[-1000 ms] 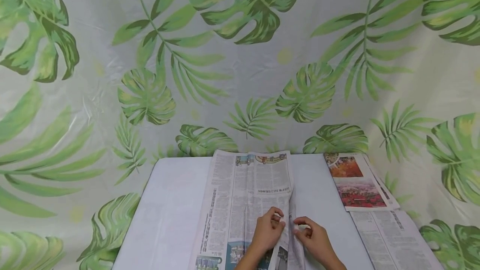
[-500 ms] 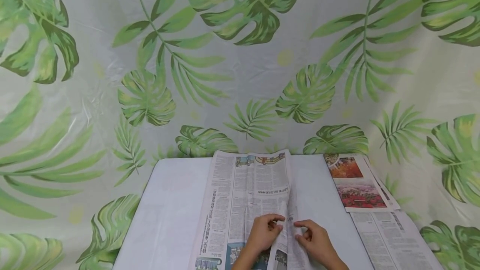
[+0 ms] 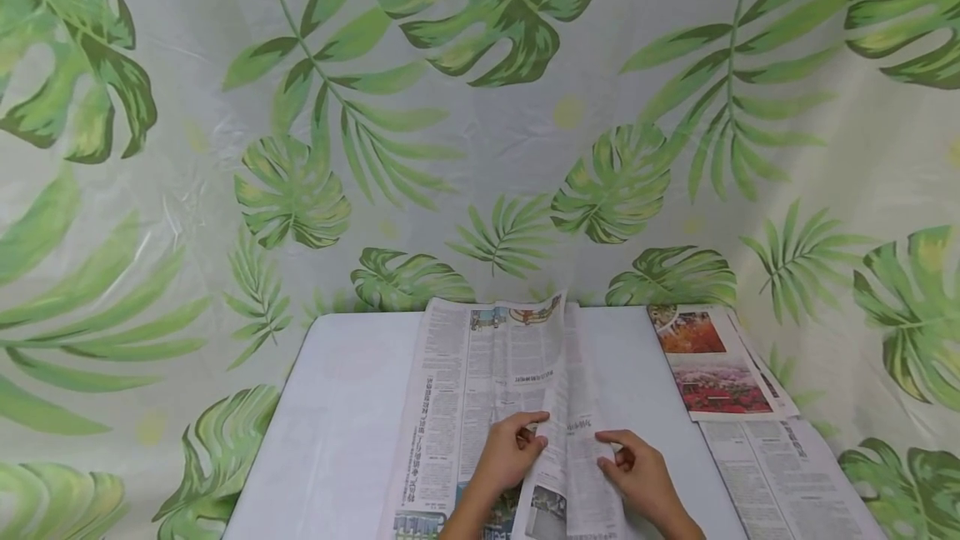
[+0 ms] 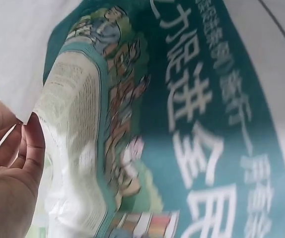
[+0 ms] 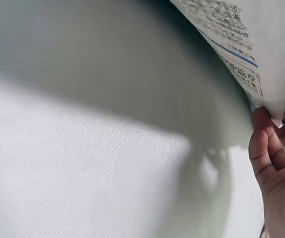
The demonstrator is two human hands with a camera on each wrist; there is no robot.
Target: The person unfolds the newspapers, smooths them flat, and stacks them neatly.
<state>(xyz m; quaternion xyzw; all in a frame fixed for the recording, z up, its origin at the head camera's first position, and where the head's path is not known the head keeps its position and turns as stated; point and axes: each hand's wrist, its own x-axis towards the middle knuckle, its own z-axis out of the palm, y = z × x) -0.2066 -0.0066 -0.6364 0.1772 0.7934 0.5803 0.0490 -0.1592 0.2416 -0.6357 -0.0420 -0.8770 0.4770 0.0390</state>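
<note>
A newspaper (image 3: 446, 415) lies lengthwise over the middle of the white table, its right side opening into two layers. My left hand (image 3: 504, 458) pinches the edge of the upper sheet (image 3: 551, 457) and bends it up to the left. At the right, my right hand (image 3: 641, 477) pinches the edge of the lower sheet (image 3: 588, 465). In the left wrist view the thumb and fingers (image 4: 33, 144) grip a curled newspaper page (image 4: 192, 129) with a teal panel. The right wrist view has fingertips (image 5: 260, 119) holding a lifted paper corner (image 5: 274, 54) above the tabletop.
Other newspapers lie at the table's right edge: a page with flower photos (image 3: 720, 386) on top of a text page (image 3: 787, 473). The white tabletop (image 3: 337, 407) extends on the left. A leaf-patterned curtain (image 3: 487, 148) hangs behind the table.
My left hand has moved left, drawing the upper sheet with it. The gap between the two layers has widened, and more of the lower page shows. My right hand has shifted slightly right.
</note>
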